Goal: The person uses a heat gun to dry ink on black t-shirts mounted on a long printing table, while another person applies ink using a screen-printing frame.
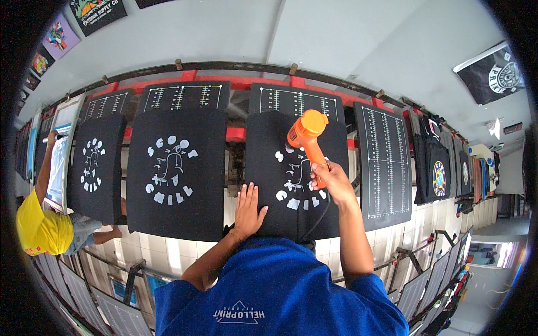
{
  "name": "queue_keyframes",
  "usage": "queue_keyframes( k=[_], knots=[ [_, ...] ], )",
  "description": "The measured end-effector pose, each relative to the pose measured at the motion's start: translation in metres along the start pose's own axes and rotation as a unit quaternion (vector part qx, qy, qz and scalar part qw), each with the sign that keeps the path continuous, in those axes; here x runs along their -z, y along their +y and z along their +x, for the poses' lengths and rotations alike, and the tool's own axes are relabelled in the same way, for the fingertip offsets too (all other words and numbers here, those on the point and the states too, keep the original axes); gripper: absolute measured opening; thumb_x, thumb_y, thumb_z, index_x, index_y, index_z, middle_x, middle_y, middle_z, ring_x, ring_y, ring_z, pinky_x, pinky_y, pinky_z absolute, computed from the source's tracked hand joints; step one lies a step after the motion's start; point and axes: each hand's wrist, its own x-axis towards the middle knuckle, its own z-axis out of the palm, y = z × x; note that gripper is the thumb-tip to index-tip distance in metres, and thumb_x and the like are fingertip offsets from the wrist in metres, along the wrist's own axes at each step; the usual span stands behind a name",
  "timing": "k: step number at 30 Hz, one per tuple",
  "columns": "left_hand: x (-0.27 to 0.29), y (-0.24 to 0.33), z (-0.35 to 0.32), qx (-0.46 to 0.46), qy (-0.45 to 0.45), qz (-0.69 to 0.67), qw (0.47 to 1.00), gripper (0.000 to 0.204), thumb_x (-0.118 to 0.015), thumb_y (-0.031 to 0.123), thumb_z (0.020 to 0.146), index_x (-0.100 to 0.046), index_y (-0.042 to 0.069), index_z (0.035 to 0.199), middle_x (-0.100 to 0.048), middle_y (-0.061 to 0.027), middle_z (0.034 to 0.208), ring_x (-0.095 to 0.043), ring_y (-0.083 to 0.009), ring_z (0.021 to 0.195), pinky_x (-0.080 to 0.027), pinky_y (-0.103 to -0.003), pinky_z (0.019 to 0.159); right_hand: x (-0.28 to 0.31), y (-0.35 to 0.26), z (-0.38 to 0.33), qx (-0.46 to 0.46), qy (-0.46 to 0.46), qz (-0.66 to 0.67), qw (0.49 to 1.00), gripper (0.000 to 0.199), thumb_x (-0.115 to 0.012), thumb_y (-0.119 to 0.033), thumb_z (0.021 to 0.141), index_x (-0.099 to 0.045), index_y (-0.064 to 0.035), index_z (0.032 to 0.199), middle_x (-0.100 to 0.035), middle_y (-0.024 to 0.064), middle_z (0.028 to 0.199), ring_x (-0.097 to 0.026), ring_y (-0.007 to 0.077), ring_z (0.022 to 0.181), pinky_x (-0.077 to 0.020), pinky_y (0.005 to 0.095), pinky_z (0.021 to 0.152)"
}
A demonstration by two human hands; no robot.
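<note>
My right hand [332, 182] grips the handle of an orange hair dryer [310, 130]. Its nozzle points down at the upper part of a white print [297, 175] on a black shirt [263, 218]. Partly hidden behind the dryer and hand, the print has lettering around a scooter drawing. A thin dark cord trails from the handle down over the cloth. Spread flat near the shirt's left edge, my left hand [249, 213] has its fingers stretched out and holds nothing. The shirt lies on a dark printing board [274, 98] with ruled white marks.
Two more black shirts, a nearer one [140, 210] and a farther one [81, 207], carry similar prints to the left. A bare ruled board [386, 168] stands right. Behind runs a red rail [241, 83]. A co-worker in a yellow shirt [47, 227] handles a screen frame [67, 145] far left.
</note>
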Motion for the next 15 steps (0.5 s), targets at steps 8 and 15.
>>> queue_keyframes(
  k=[8, 15],
  knots=[
    [-0.0003, 0.0011, -0.0021, -0.008, 0.013, 0.0, 1.0, 0.07, -0.054, 0.033, 0.09, -0.026, -0.006, 0.142, -0.024, -0.0237, 0.149, -0.018, -0.0397, 0.14, -0.013, -0.048, 0.114, 0.0029, -0.0019, 0.004, 0.003, -0.015, -0.007, 1.0, 0.029, -0.063, -0.028, 0.09, -0.055, -0.0009, 0.097, -0.058, 0.0033, 0.075, -0.059, 0.0113, 0.058, -0.0485, 0.0231, 0.052],
    [-0.0028, 0.0039, -0.0023, -0.005, 0.026, 0.017, 1.0, 0.07, -0.053, 0.034, 0.091, -0.026, -0.006, 0.142, -0.024, -0.0231, 0.149, -0.018, -0.0389, 0.141, -0.013, -0.048, 0.115, 0.0059, -0.0065, -0.0031, -0.004, -0.018, -0.038, 0.999, 0.028, -0.062, -0.027, 0.09, -0.057, -0.0004, 0.096, -0.057, 0.0029, 0.076, -0.058, 0.0106, 0.059, -0.0478, 0.0233, 0.052]
  ],
)
